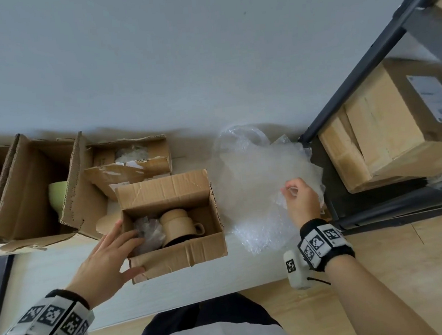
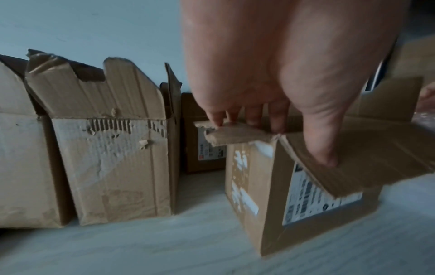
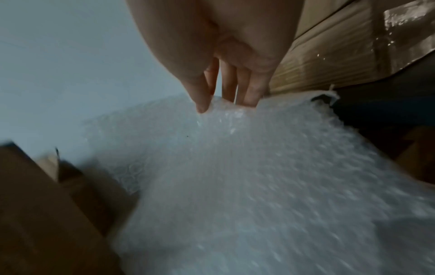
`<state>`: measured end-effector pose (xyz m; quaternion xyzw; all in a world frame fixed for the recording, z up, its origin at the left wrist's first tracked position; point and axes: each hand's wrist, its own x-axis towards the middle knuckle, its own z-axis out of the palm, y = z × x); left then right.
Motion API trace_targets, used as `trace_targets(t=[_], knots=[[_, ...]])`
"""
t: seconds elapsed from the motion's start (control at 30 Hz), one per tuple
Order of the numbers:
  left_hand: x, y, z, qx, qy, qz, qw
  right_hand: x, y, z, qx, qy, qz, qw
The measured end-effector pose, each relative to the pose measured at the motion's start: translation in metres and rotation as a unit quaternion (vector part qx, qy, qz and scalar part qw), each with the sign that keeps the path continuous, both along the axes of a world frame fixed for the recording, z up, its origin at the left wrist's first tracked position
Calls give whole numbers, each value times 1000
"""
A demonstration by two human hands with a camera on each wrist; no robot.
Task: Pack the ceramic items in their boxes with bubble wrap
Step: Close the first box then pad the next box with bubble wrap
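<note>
An open cardboard box stands on the white table, with a tan ceramic mug and a bubble-wrapped item inside. My left hand lies over its near-left corner. In the left wrist view its fingers press the folded side flap and the thumb presses the front flap. Right of the box spreads a large sheet of bubble wrap. My right hand pinches that sheet's right part between thumb and fingers, as the right wrist view shows at the bubble wrap.
A smaller box with wrapped contents sits behind the open one. A tall box to the left holds a green bowl. At the right stands a dark metal rack with stacked cartons. The table edge runs just in front of me.
</note>
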<state>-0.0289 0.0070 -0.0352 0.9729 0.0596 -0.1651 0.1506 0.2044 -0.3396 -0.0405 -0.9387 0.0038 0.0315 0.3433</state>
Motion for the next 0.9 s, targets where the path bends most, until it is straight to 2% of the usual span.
trace_targets(t=[0.1, 0.17, 0.23, 0.3, 0.37, 0.43, 0.47, 0.5, 0.57, 0.67, 0.77, 0.8, 0.9], knots=[[6, -6, 10, -11, -9, 12, 1000, -3, 2, 28, 100, -31, -39, 994], [15, -13, 23, -49, -43, 20, 998, -8, 8, 49, 166, -48, -45, 984], [28, -23, 46, -129, -82, 39, 987, -13, 16, 72, 227, -53, -33, 972], [43, -32, 72, -209, -99, 61, 971, -18, 26, 93, 297, -16, -13, 955], [60, -38, 90, -290, -110, 102, 945, -23, 39, 112, 410, 71, 21, 909], [77, -40, 101, -405, -124, 162, 891, -27, 50, 126, 539, 167, 66, 823], [84, -39, 105, -445, -140, 185, 865, -29, 54, 132, 573, 197, 89, 791], [91, -37, 110, -464, -154, 202, 849, -32, 59, 136, 583, 216, 114, 775], [103, -31, 118, -484, -161, 225, 830, -35, 64, 140, 575, 246, 159, 764], [116, -25, 128, -532, -103, 244, 804, -40, 67, 143, 555, 296, 230, 743], [118, -25, 134, -620, -85, 231, 745, -44, 69, 144, 529, 330, 270, 733], [115, -24, 136, -628, -95, 221, 740, -45, 69, 144, 522, 336, 273, 735], [105, -22, 137, -607, -143, 203, 755, -47, 68, 140, 516, 354, 250, 739]])
